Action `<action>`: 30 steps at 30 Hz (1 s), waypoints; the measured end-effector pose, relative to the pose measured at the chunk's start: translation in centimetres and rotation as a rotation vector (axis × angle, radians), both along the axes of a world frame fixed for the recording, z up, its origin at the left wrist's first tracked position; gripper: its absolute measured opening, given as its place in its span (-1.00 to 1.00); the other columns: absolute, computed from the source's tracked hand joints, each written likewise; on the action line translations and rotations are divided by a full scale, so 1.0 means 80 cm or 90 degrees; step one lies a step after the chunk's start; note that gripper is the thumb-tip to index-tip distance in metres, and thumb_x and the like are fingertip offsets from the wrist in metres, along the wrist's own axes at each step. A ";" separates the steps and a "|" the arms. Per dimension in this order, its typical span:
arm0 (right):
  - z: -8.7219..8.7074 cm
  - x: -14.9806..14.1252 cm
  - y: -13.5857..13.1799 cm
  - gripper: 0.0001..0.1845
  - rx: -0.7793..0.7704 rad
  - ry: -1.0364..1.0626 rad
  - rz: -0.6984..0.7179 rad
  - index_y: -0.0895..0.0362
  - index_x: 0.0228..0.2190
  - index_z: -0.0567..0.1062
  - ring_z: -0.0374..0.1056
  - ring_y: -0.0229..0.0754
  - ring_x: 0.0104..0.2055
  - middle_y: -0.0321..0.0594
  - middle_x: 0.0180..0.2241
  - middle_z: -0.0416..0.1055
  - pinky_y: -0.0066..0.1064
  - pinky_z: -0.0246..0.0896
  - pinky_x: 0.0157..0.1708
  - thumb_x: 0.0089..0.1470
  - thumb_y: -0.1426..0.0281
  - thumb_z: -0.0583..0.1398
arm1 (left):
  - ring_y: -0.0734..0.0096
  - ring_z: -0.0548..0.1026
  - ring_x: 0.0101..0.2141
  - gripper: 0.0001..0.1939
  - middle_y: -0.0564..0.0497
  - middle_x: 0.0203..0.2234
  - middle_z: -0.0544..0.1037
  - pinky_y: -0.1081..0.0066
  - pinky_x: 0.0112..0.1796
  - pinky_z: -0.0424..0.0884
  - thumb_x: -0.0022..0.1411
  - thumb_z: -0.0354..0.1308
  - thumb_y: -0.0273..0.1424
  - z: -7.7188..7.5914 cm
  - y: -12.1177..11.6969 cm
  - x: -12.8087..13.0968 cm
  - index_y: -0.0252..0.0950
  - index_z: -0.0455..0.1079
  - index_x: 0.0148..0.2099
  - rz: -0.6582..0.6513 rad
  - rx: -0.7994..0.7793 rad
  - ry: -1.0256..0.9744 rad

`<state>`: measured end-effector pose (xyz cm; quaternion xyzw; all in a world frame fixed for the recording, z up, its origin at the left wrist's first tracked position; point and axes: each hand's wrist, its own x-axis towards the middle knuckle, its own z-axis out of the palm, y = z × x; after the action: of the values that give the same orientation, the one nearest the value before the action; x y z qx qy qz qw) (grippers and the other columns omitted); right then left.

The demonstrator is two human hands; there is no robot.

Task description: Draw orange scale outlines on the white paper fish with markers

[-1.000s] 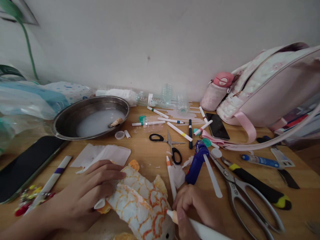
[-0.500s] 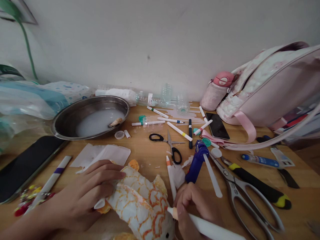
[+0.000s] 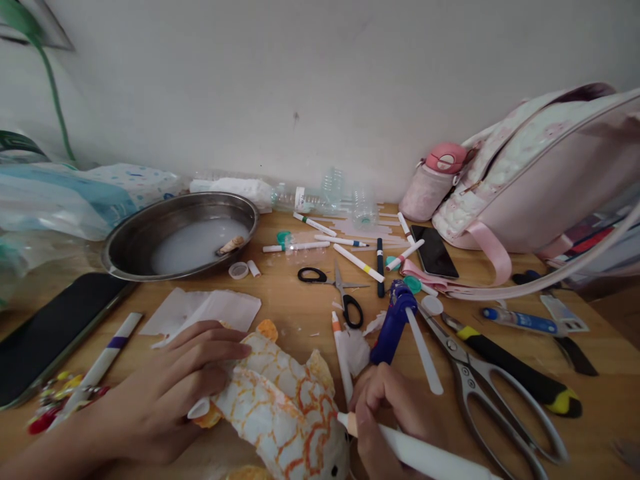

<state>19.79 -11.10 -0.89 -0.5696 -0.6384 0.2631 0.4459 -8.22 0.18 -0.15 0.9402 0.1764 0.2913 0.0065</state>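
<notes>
A paper-covered fish-like figure, white with orange crackle lines and orange fins, lies at the near edge of the wooden table. My left hand rests on its left side with fingers curled over the paper, holding it still. My right hand is closed round a white marker, whose orange tip touches the figure near its dark eye.
A steel bowl of cloudy liquid sits back left, a dark phone at left. Small black scissors, a blue glue gun, large shears, several markers, a phone and a pink backpack crowd the right.
My right hand and the marker have shifted slightly to the right along the figure's edge. The left hand has stayed put.
</notes>
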 end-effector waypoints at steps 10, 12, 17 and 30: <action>0.001 0.005 0.001 -0.82 0.001 -0.025 0.004 0.03 -0.50 0.17 0.32 -0.29 -0.51 -0.37 -0.54 0.32 -0.46 0.12 -0.51 0.10 0.43 0.08 | 0.34 0.55 -0.05 -0.69 -0.06 -0.25 0.65 0.26 0.00 0.52 0.07 -0.01 -0.65 0.001 0.001 0.001 -0.15 0.27 -0.20 0.000 -0.007 0.008; 0.002 0.006 0.002 -0.81 0.009 -0.026 0.011 0.03 -0.50 0.19 0.31 -0.29 -0.52 -0.37 -0.55 0.32 -0.47 0.13 -0.52 0.09 0.44 0.11 | 0.34 0.54 -0.04 -0.68 -0.06 -0.24 0.64 0.27 0.02 0.50 0.07 -0.02 -0.65 0.000 0.001 -0.001 -0.16 0.27 -0.19 -0.001 -0.005 0.004; 0.005 0.006 0.002 -0.81 -0.006 -0.037 -0.003 0.03 -0.52 0.19 0.31 -0.30 -0.53 -0.40 -0.56 0.31 -0.48 0.14 -0.52 0.08 0.46 0.10 | 0.36 0.50 0.00 -0.73 -0.04 -0.22 0.62 0.30 0.08 0.43 0.11 0.02 -0.62 -0.005 0.003 0.000 -0.15 0.27 -0.19 -0.009 -0.024 -0.011; 0.010 0.003 0.008 -0.76 0.084 0.025 0.017 0.01 -0.50 0.24 0.36 -0.27 -0.59 -0.39 -0.59 0.36 -0.45 0.25 -0.56 0.15 0.40 0.19 | 0.32 0.54 -0.06 -0.70 -0.06 -0.26 0.64 0.28 -0.05 0.52 0.07 -0.02 -0.63 0.000 0.002 -0.002 -0.14 0.26 -0.20 -0.008 0.014 0.005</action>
<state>20.06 -10.50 -0.10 -0.5248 -0.6530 0.2379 0.4915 -8.36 0.35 -0.16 0.9423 0.1675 0.2898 -0.0029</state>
